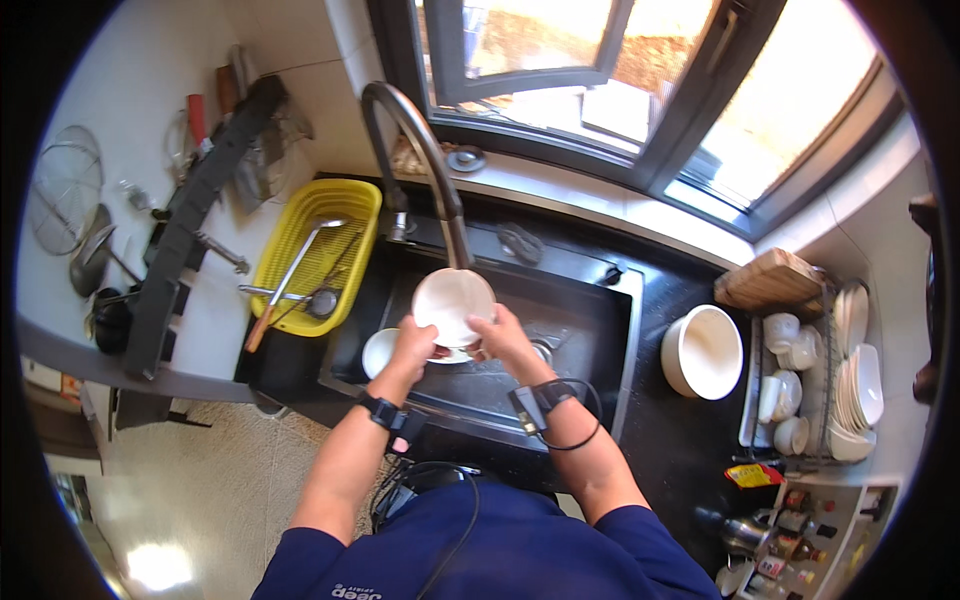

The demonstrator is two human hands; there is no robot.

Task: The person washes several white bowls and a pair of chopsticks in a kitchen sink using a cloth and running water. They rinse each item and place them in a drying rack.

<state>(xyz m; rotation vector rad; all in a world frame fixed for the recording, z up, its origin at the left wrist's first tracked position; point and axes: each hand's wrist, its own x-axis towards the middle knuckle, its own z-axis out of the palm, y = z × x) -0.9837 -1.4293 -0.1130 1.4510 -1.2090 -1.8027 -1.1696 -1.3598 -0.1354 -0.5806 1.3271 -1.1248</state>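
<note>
Both hands hold a white bowl by its near rim, below the spout of a gooseneck faucet. My left hand grips the bowl's left side with the thumb on the rim. On the right side my right hand does the same, its thumb reaching inside. Beneath them is a dark sink. A second white bowl stands in the sink to the left, partly behind my left hand. Part of another white dish shows below the held bowl. Whether water is running is hard to tell.
A yellow draining basket with ladles lies left of the sink. On the right counter stand a white pot, a wooden cutting board and a dish rack of bowls and plates. Knives hang from a wall rack. A window frame rises behind.
</note>
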